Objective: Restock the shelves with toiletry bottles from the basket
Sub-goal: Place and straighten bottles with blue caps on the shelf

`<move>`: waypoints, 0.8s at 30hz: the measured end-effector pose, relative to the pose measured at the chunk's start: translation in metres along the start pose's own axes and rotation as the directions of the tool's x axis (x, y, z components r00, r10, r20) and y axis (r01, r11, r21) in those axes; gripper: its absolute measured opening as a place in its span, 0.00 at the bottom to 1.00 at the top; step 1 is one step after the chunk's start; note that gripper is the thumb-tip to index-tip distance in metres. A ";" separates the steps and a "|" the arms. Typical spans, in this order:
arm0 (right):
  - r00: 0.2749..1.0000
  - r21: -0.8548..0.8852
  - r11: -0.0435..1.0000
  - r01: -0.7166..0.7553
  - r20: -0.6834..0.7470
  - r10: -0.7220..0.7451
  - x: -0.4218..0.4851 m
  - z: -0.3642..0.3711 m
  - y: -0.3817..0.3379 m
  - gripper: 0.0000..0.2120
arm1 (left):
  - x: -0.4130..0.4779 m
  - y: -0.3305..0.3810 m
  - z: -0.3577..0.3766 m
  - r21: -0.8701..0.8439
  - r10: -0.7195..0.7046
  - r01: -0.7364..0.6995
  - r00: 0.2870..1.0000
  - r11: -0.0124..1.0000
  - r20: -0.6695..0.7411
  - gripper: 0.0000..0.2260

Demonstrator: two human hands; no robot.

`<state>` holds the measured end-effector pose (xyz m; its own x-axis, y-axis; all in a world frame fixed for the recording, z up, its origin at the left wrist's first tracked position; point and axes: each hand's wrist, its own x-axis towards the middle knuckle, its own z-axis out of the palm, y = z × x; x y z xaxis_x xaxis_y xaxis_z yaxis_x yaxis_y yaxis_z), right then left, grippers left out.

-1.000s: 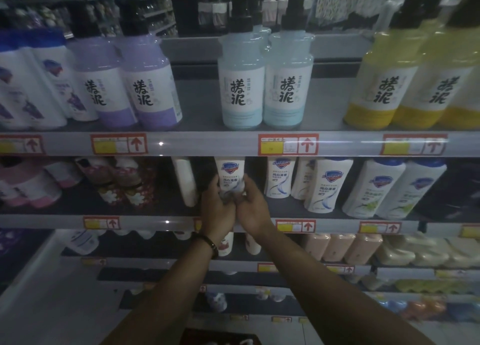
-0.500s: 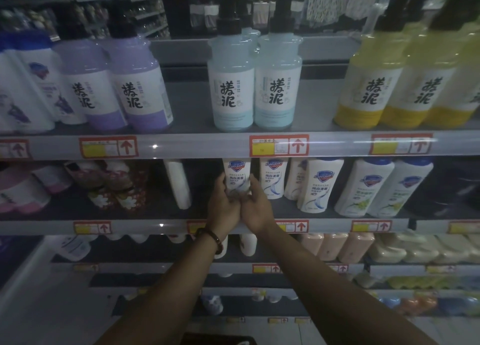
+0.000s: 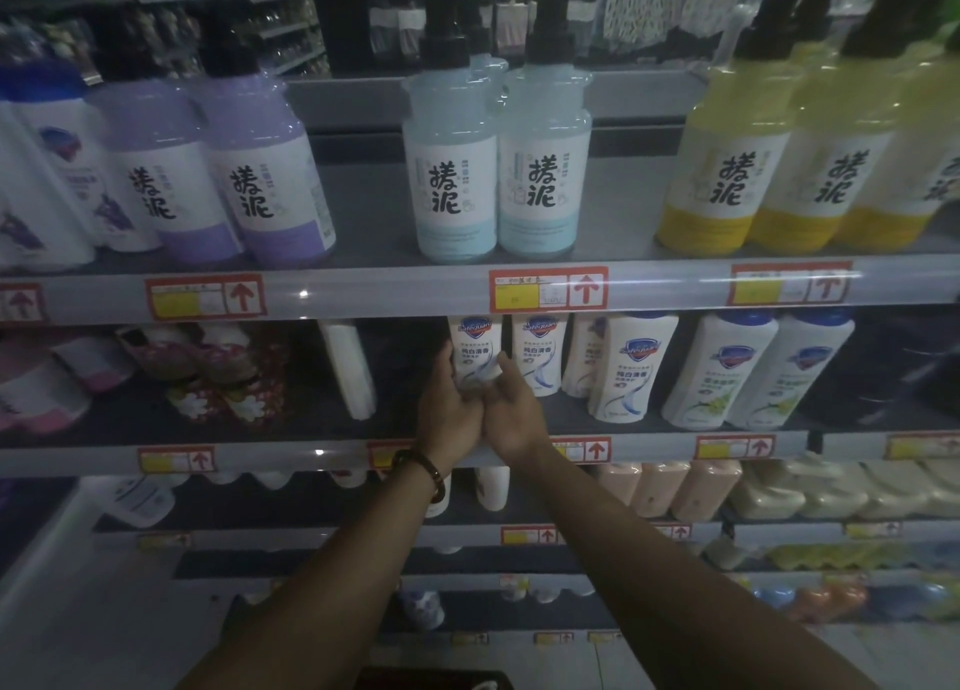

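Since a second ago we have slid the white Safeguard bottle [image 3: 475, 349] rightward, and it now stands upright on the middle shelf [image 3: 311, 419], just below the red price tag [image 3: 548, 290] and nearly touching its twin [image 3: 537, 351]. Below that tag, our left grip [image 3: 447, 409] curls round the bottle's left side and our right grip [image 3: 514, 414] clasps its right side, their heels touching

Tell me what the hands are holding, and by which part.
Both the left hand and right hand grip one white Safeguard bottle on the middle shelf, around its lower body, one hand on each side.
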<state>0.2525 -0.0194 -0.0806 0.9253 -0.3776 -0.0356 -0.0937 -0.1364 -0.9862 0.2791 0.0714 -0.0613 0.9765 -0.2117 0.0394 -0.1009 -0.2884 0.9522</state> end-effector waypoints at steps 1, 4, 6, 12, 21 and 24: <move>1.000 0.000 1.000 0.001 -0.004 -0.001 0.000 0.000 -0.001 0.13 | 0.000 0.001 0.000 -0.002 0.005 -0.005 1.000 1.000 0.000 0.29; 1.000 -0.008 1.000 0.017 -0.015 -0.017 -0.001 -0.002 -0.003 0.10 | 0.001 0.003 0.001 -0.001 -0.005 0.005 1.000 1.000 0.007 0.29; 1.000 0.009 1.000 0.000 -0.015 0.000 -0.002 -0.002 -0.004 0.11 | 0.001 0.002 0.002 -0.008 -0.008 0.009 1.000 1.000 0.013 0.28; 1.000 0.046 0.999 -0.005 -0.014 0.006 -0.007 -0.003 -0.009 0.12 | 0.002 0.000 0.001 -0.028 -0.013 0.013 1.000 1.000 0.018 0.30; 1.000 0.007 1.000 0.006 -0.011 -0.006 -0.014 -0.003 -0.016 0.11 | 0.001 -0.002 -0.001 -0.036 -0.004 0.005 0.999 0.999 0.033 0.29; 0.999 -0.045 0.999 0.027 -0.029 -0.029 -0.016 -0.003 -0.017 0.11 | 0.000 -0.003 -0.004 -0.036 -0.009 0.010 1.000 0.999 0.029 0.27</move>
<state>0.2386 -0.0137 -0.0630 0.9166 -0.3998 -0.0027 -0.0849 -0.1880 -0.9785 0.2802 0.0764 -0.0633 0.9715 -0.2362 0.0216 -0.0838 -0.2564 0.9629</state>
